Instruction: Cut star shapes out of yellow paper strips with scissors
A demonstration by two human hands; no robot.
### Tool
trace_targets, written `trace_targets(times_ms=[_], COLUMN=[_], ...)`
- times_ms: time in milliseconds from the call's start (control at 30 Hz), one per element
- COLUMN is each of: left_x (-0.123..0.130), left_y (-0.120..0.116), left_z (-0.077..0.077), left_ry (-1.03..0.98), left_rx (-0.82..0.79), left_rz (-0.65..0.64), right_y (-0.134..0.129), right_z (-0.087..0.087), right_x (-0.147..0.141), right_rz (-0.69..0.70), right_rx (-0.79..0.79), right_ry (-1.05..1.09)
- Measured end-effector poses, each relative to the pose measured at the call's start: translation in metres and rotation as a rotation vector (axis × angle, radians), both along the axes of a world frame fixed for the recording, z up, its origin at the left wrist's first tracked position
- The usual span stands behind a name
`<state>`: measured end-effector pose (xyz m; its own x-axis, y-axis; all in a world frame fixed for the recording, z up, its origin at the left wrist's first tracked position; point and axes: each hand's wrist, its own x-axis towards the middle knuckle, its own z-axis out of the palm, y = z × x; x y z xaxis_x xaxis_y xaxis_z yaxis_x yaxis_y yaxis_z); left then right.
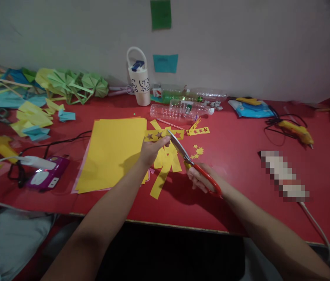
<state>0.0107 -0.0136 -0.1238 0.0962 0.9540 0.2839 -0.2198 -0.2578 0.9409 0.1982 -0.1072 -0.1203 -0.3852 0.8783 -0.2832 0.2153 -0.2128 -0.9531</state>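
Note:
My left hand point(153, 150) pinches a yellow paper strip point(179, 135) with star-shaped holes along it. In my right hand point(200, 177) are red-handled scissors point(207, 177), their blades pointing up and left so the tips meet the strip by my left thumb. Whether the blades are apart is too small to tell. Below the strip lie several loose yellow paper strips point(160, 183). Small yellow star cutouts point(195, 156) sit to their right, and another star-punched strip point(198, 131) rests behind. Left of my left hand is a stack of yellow paper sheets point(115, 152).
Plastic bottles point(173, 112) and a white tumbler point(140, 84) stand or lie at the back. Folded paper pieces point(74, 84) fill the back left. A purple power strip point(47, 173) with cables is at left; a yellow glue gun point(296, 132) and a wipes pack point(251, 108) are at right.

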Motion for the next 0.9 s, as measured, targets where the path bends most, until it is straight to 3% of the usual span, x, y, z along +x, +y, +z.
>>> trace_targets(times_ms=[700, 900], left_x=[-0.0005, -0.0013], left_y=[-0.0009, 0.0021], left_z=[0.0046, 0.0041], left_ry=[-0.057, -0.07], left_rx=[-0.048, -0.08], left_rz=[-0.061, -0.001], right_y=[-0.0011, 0.0002], right_z=[0.0044, 0.0038], right_x=[0.0004, 0.0015], right_rz=[-0.032, -0.052], right_rx=[-0.031, -0.026], right_ry=[-0.02, -0.037])
